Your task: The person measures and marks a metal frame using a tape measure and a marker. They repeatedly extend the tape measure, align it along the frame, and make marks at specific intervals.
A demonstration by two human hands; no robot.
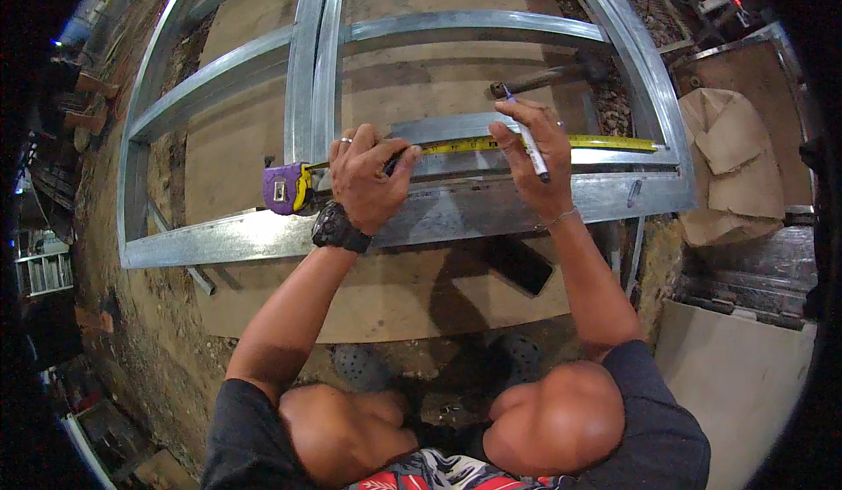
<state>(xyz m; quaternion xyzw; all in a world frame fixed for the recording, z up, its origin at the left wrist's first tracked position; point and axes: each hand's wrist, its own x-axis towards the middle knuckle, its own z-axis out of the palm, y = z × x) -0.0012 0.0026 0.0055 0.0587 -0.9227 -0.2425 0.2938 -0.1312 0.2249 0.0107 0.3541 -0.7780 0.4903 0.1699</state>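
Observation:
My left hand [368, 178], with a watch at the wrist, is closed over the yellow blade of a tape measure [283, 190]. A small dark object shows between its fingers; I cannot make out its kind. The purple and yellow case sits left of that hand, and the blade [605, 143] runs right along a galvanized metal channel [456, 164]. Closed round a white marker pen [531, 146], my right hand [545, 152] is over the blade. The pen's blue end points up and away, its dark end towards me. Under both hands lies the near rail [228, 240] of a metal frame.
Brown board [395, 293] lies beneath the frame. A dark phone [519, 264] rests on it near the rail. Beyond my right hand is a long-handled tool [544, 79]. Crumpled brown paper [732, 161] and a pale panel [728, 376] are at the right.

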